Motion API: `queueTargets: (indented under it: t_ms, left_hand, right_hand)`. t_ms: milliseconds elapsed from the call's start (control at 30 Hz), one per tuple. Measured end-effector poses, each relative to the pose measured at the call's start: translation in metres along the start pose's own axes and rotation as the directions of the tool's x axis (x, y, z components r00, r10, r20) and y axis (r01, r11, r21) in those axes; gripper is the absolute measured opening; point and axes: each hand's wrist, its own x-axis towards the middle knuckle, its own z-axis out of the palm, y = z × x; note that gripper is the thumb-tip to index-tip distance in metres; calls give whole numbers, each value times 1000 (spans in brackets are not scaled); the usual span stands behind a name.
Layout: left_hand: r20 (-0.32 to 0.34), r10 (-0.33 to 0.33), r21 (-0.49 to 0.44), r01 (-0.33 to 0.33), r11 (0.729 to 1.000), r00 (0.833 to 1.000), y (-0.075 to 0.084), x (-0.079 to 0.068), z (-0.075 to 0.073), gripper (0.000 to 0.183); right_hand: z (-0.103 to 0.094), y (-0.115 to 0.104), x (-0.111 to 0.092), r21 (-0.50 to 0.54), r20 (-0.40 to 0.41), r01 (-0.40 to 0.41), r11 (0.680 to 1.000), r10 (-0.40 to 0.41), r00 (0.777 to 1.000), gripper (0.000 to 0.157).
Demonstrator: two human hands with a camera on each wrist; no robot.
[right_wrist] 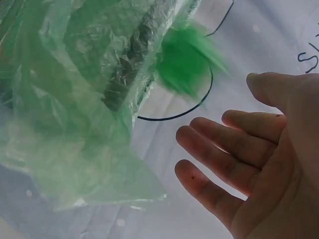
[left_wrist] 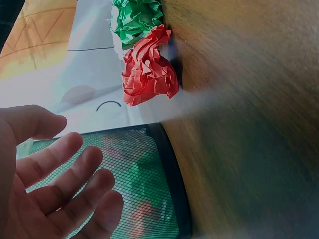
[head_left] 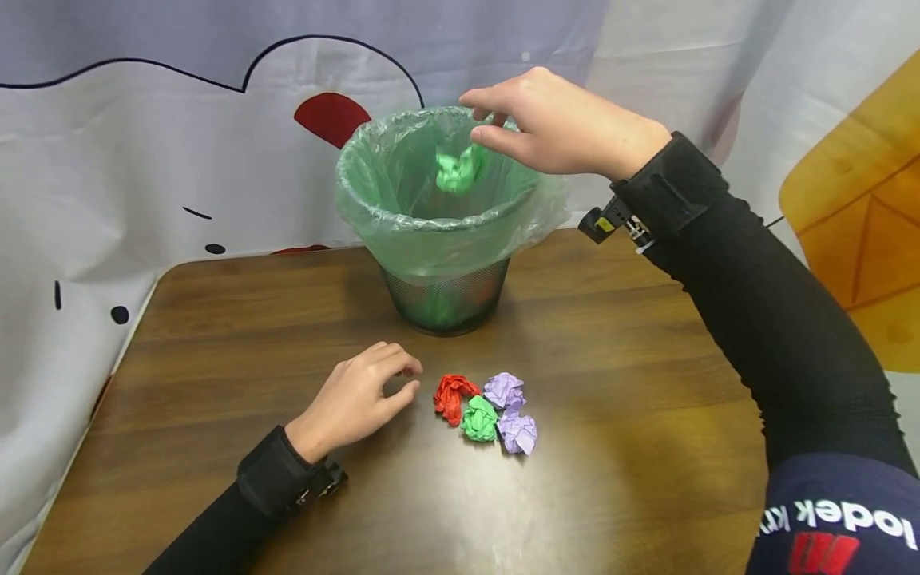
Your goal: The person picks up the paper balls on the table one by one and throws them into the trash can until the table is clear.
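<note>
Over the right rim of a mesh waste bin point(head_left: 449, 299) with a green plastic liner point(head_left: 402, 239), my right hand point(head_left: 557, 124) hangs with loosely spread fingers and holds nothing. A green crumpled paper ball point(head_left: 458, 172) is in the air at the bin's mouth, apart from the fingers; the right wrist view shows it blurred point(right_wrist: 184, 62). My left hand point(head_left: 359, 399) is low over the table, fingers relaxed. To its right sit a red crumpled paper ball point(head_left: 454, 398), a green one point(head_left: 479, 419) and two lilac ones point(head_left: 505, 390), close together.
The bin stands at the back of the wooden table point(head_left: 611, 359). Through its mesh the left wrist view shows green and reddish shapes inside. A printed curtain point(head_left: 180, 176) hangs right behind the table and bin.
</note>
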Motion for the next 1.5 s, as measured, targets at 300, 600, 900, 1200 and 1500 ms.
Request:
queueTargets:
  t_ms: [300, 600, 900, 1200, 1500]
  left_hand:
    - [-1, -3, 16, 3, 1000, 1000, -1, 2, 0, 15]
    - [7, -2, 13, 2, 1000, 1000, 0, 4, 0, 15]
    - [9, -3, 2, 3, 1000, 1000, 0, 3, 0, 14]
    - [22, -13, -3, 13, 1000, 1000, 0, 3, 1, 16]
    - [25, -15, -8, 15, 1000, 1000, 1, 3, 1, 16]
  right_hand:
    - [0, 3, -3, 8, -7, -8, 1000, 8, 1000, 37]
    - [3, 5, -30, 11, -46, 5, 1000, -5, 999, 33]
    - [12, 1, -65, 17, -126, 29, 999, -26, 992, 27]
    - [21, -5, -85, -11, -153, 25, 1000, -26, 988, 26]
    - [34, -9, -104, -30, -185, 56, 998, -61, 981, 23]
